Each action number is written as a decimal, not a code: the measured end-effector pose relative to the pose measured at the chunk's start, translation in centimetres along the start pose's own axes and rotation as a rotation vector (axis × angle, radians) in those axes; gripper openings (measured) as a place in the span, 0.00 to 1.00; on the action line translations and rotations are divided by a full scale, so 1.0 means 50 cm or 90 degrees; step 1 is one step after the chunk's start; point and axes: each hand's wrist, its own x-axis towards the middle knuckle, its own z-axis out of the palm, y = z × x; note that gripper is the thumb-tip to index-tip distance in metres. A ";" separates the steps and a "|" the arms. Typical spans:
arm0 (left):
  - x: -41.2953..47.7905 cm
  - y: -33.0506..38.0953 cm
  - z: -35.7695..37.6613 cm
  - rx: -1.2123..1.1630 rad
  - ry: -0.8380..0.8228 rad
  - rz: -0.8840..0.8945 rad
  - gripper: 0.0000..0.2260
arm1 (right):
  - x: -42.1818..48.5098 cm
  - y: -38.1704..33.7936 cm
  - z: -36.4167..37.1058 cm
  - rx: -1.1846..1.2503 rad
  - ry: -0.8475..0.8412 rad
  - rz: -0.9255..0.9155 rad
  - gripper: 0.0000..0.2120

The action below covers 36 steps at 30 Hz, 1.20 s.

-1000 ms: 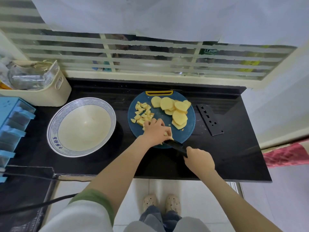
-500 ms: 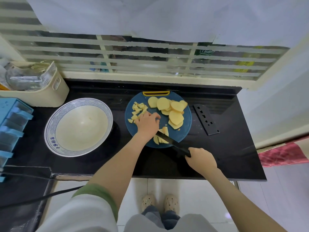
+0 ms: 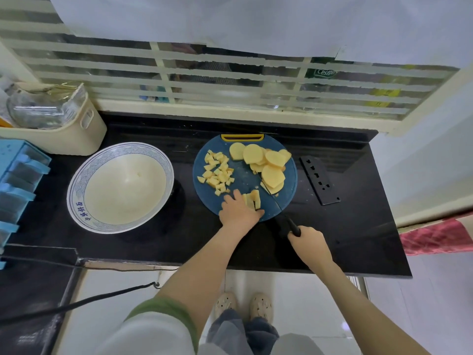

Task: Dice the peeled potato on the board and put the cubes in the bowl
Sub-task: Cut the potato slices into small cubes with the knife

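A round dark-blue cutting board (image 3: 243,178) lies on the black counter. Several potato cubes (image 3: 217,172) are piled on its left part. Round potato slices (image 3: 266,162) are stacked at its back right. My left hand (image 3: 239,210) holds a small bundle of potato strips (image 3: 253,199) at the board's near edge. My right hand (image 3: 308,242) grips the black handle of a knife (image 3: 277,201), whose thin blade reaches over the board to the slices, right of the strips. A large white bowl (image 3: 76,185) with a blue patterned rim stands left of the board, with nothing in it.
A black knife sheath (image 3: 320,183) lies right of the board. A cream basket (image 3: 76,134) of packets stands at the back left. Blue drawer boxes (image 3: 18,180) sit at the far left. A black cable (image 3: 76,303) hangs below the counter's front edge.
My left hand came back from the cube pile to the near edge and now holds the strips. The knife swung away, its blade now pointing toward the slices.
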 end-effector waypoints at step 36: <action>0.048 -0.019 -0.043 0.098 -0.045 0.295 0.11 | 0.029 -0.017 0.040 0.071 -0.066 0.014 0.08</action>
